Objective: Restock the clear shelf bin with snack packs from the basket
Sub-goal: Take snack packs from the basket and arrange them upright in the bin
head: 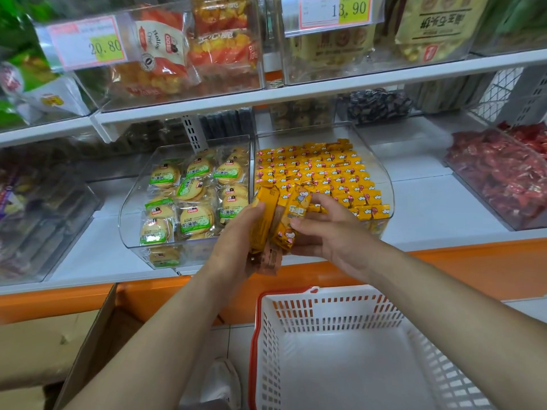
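Lower shelf (420,202): white with an orange front edge; carries the clear bins; runs out of view at both sides.
Upper shelf (325,87): white, holds more clear bins of bagged snacks; tops cut off by the upper edge, print blurred.
Basket (334,315): white slotted walls, red rim; on the floor below the shelf, near side and right corner cut off by the edge of view.
Cardboard box (88,344): brown, left of the basket; inside too dark to make out.
Red-pack bin (488,179): far right of the lower shelf, partly cut off; single packs hard to tell apart.
Clear shelf bin (374,161): mid-shelf, curved clear side; front wall hidden behind the hands.
Stocked packs (319,167): yellow, in tidy rows filling the clear shelf bin.
Biscuit bin (130,208): just left of the clear shelf bin, round biscuits in green-labelled wrappers.
Left hand (233,241): grips the bundle from the left, thumb on top; fingers hidden behind it.
Right hand (325,229): pinches the front pack of the bundle, thumb on its face, fingertips behind.
Snack packs (284,220): yellow bundle held by both hands at the front edge of the clear shelf bin, above the basket; count unclear.
Price tags (88,42): 20.80 and 13.90 legible, small print not.
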